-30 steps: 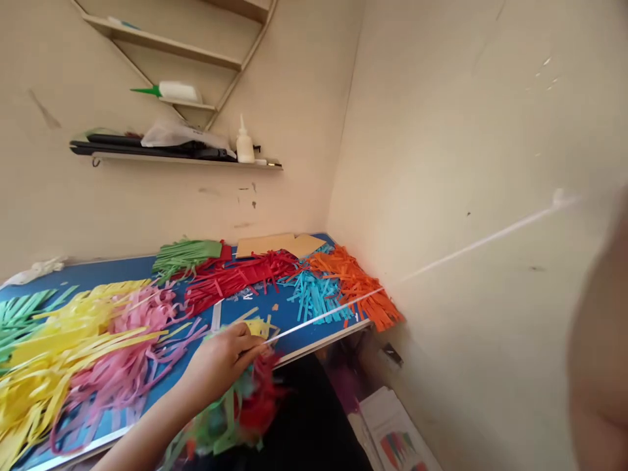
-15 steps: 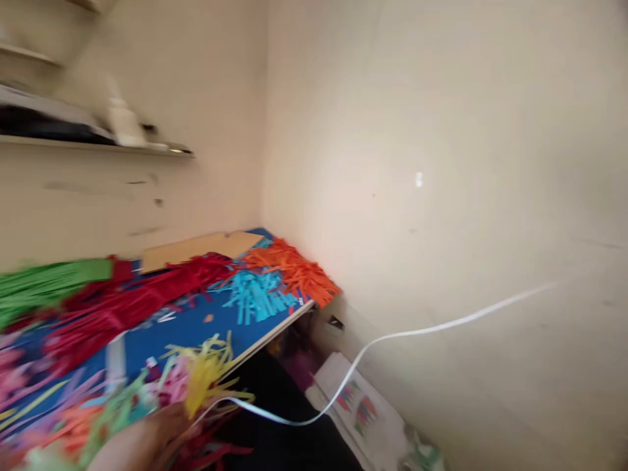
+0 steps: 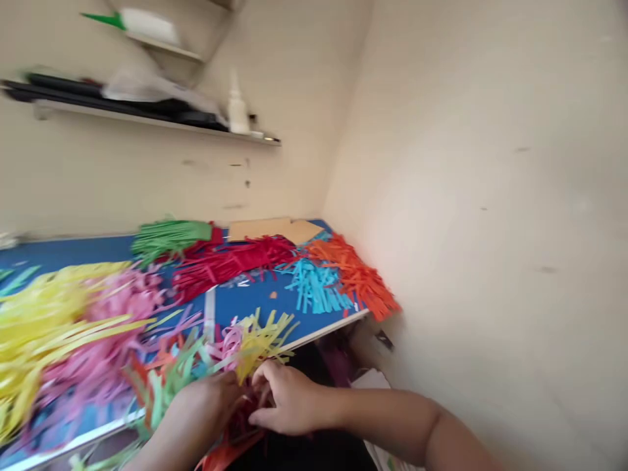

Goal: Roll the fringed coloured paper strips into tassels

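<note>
Noting both hands meeting at the multicoloured fringed bundle (image 3: 260, 343). A second ago the left hand (image 3: 209, 402) was holding one end of a taut white ribbon, with only a blurred arm showing at the right edge; half a second ago the ribbon was hanging slack. Now the right hand (image 3: 292, 399) is reaching in beside the left, and no ribbon is showing. Judging that the work is passing from stretching the ribbon to close fingering at the bundle. Left fingers are curling inward; right thumb is standing apart from the bent fingers. Cannot tell what either is grasping, as overlap and blur are hiding the tips. Bundle is lying along the near edge of the blue table (image 3: 98, 248), red strips (image 3: 238, 425) hanging below the hands, orange fringe (image 3: 358, 275) resting well apart
</note>
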Demonstrator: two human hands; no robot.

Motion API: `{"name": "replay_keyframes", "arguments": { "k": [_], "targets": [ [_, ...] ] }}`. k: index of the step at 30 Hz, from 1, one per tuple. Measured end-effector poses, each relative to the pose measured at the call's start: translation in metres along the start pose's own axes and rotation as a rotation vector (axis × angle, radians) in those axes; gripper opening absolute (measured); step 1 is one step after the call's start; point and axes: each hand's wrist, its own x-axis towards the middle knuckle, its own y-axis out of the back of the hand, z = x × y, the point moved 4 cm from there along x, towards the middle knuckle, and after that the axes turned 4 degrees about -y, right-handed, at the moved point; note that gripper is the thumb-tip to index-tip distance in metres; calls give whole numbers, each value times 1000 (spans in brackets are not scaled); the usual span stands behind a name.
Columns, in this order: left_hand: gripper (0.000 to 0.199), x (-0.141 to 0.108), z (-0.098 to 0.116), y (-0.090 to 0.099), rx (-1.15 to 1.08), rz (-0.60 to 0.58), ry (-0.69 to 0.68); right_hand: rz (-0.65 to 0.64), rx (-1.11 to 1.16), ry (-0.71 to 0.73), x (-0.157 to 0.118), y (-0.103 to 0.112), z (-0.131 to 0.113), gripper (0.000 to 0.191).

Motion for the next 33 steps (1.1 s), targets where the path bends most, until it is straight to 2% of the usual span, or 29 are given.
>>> {"name": "replay_keyframes", "arguments": {
  "k": [2, 6, 9, 13, 16, 18, 20, 22, 24, 25, 26, 27, 29, 31, 33],
  "targets": [
    [35, -3, 5, 6, -10, -28, 38, -52, 53, -35, 16, -14, 6, 37],
    [37, -10, 2, 8, -69, 61, 52, -162, 64, 32, 33, -9, -3, 11],
    [40, -21, -5, 13, -97, 117, 41, -162, 227, 196, 32, 16, -21, 30],
    [44, -31, -10, 34, -38, 185, -12, -7, 518, 224, 13, 76, -20, 38],
    [42, -26, -8, 42, -12, 210, -86, 198, 704, 255, -7, 123, 1, 42],
    [38, -18, -4, 41, 4, 236, -133, 317, 728, 269, -18, 149, 19, 47],
    [36, -9, -1, 37, 21, 249, -172, 406, 522, 200, -23, 166, 33, 47],
    [34, 0, 1, 32, 30, 248, -207, 520, 115, 77, -24, 174, 39, 35],
    [30, 5, 1, 27, 42, 251, -238, 587, -244, 42, -20, 163, 32, 24],
    [29, 7, 0, 25, 50, 254, -250, 568, -343, 94, -17, 148, 24, 30],
    [27, 8, 0, 23, 59, 256, -260, 512, -388, 188, -13, 128, 14, 40],
    [26, 9, -1, 21, 68, 259, -265, 400, -396, 298, -7, 102, 4, 47],
    [23, 11, -2, 17, 86, 266, -266, 210, -383, 481, 3, 51, -14, 52],
    [20, 12, -1, 16, 87, 275, -269, 110, -326, 384, 19, 15, -20, 45],
    [20, 10, -1, 19, 62, 291, -269, 41, -268, 201, 34, -4, -18, 27]
  ]
}}
